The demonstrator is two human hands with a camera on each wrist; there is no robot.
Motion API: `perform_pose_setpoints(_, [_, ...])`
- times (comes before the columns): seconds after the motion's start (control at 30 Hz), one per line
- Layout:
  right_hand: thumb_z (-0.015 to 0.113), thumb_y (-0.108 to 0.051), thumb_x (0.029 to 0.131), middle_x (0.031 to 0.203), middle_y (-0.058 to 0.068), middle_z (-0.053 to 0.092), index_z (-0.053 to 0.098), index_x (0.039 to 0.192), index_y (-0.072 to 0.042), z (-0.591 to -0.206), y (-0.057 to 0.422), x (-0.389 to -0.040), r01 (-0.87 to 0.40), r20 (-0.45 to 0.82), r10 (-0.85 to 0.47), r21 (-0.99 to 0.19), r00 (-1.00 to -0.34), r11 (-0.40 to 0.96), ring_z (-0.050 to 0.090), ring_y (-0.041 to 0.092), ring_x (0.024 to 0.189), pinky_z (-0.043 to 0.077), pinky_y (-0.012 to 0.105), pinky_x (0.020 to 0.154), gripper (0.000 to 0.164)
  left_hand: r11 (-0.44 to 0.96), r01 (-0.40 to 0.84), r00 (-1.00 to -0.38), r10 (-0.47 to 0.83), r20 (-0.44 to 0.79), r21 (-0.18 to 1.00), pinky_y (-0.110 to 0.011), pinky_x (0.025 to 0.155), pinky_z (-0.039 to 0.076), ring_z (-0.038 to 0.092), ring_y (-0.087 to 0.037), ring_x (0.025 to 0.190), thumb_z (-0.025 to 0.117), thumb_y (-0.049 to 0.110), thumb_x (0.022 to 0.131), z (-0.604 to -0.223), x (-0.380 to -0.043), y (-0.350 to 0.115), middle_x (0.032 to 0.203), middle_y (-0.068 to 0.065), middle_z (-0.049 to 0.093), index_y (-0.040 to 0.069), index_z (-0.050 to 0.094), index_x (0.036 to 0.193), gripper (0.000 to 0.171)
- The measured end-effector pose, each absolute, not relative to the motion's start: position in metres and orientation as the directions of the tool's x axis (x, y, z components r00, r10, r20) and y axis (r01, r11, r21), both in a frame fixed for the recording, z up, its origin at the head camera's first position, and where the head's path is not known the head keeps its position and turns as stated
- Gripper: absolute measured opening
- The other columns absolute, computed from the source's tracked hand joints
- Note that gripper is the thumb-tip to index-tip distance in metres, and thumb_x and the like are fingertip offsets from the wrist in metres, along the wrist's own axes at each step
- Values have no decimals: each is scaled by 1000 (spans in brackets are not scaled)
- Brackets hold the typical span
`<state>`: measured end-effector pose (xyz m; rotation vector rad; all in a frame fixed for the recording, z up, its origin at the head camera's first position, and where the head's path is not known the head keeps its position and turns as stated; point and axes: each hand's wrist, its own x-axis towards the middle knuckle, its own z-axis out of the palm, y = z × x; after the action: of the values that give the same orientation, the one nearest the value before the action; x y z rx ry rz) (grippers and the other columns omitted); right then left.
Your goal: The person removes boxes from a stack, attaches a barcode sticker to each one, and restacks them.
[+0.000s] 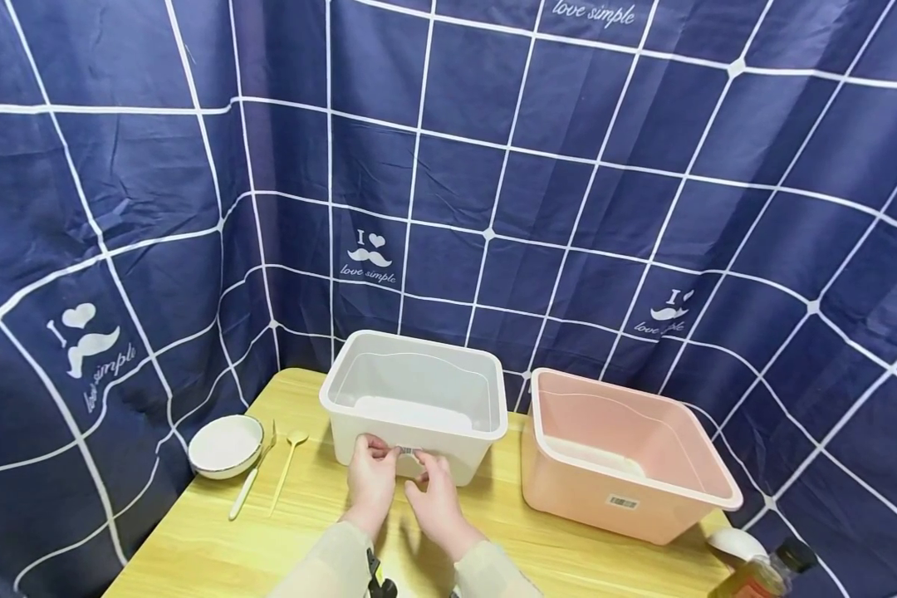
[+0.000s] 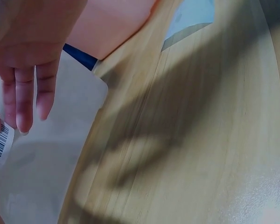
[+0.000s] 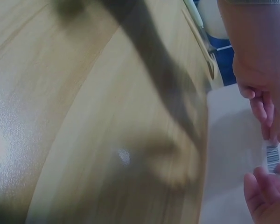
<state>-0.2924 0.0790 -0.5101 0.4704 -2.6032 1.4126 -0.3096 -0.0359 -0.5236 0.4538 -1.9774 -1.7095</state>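
Note:
A white plastic bin (image 1: 448, 453) stands on the table with a barcode label (image 1: 409, 451) on its front wall. My left hand (image 1: 372, 480) pinches the label's left end, thumb and forefinger together. At the right end, the thumb and forefinger of my right hand (image 1: 439, 502) hold the label's edge. The other fingers of the right hand stretch down along the bin wall in the left wrist view. Black bars show on the label (image 3: 272, 157) between the two hands in the right wrist view. Part of its ends is hidden under the fingertips.
A pink bin (image 1: 590, 490) with its own label stands to the right. Left of the white bin lie a white bowl (image 1: 226, 447), a fork (image 1: 252, 475) and a golden spoon (image 1: 289, 469). A bottle (image 1: 762, 573) and a white rounded object (image 1: 737, 544) sit at the right front.

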Motion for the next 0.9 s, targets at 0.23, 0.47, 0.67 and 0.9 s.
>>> perform_pose_setpoints(0.23, [66, 2, 82, 115, 19, 54, 54, 130, 6, -506, 81, -293, -312, 243, -201, -818, -949, 482, 53, 16, 82, 49, 28, 67, 49, 259, 29, -815, -553, 173, 965, -34, 61, 43, 55, -17, 67, 75, 12, 84, -523, -308, -39, 73, 2, 59, 13, 58, 83, 17])
perform_pose_setpoints(0.47, [66, 2, 83, 105, 17, 59, 54, 129, 7, -503, 84, -293, -300, 213, -232, -839, -949, 455, 53, 15, 78, 49, 29, 66, 48, 286, 112, -842, -482, 244, 952, -29, 59, 45, 54, -12, 63, 75, 8, 84, -526, -307, -39, 68, 4, 60, 9, 70, 81, 6])
perform_pose_setpoints(0.67, [64, 3, 84, 102, 15, 58, 54, 132, 5, -501, 87, -296, -294, 192, -283, -877, -940, 380, 50, 15, 72, 46, 26, 59, 49, 235, 219, -888, -355, 294, 947, -24, 61, 47, 54, -12, 69, 70, -3, 82, -530, -305, -40, 73, 0, 61, 1, 74, 92, 12])
perform_pose_setpoints(0.9, [63, 3, 85, 101, 13, 57, 49, 135, 9, -509, 92, -297, -225, 105, -315, -900, -943, 373, 51, 16, 73, 47, 25, 59, 53, 223, 157, -940, -265, 215, 962, -23, 55, 43, 49, -14, 65, 67, -5, 81, -531, -299, -43, 72, -2, 55, -2, 70, 103, 22])
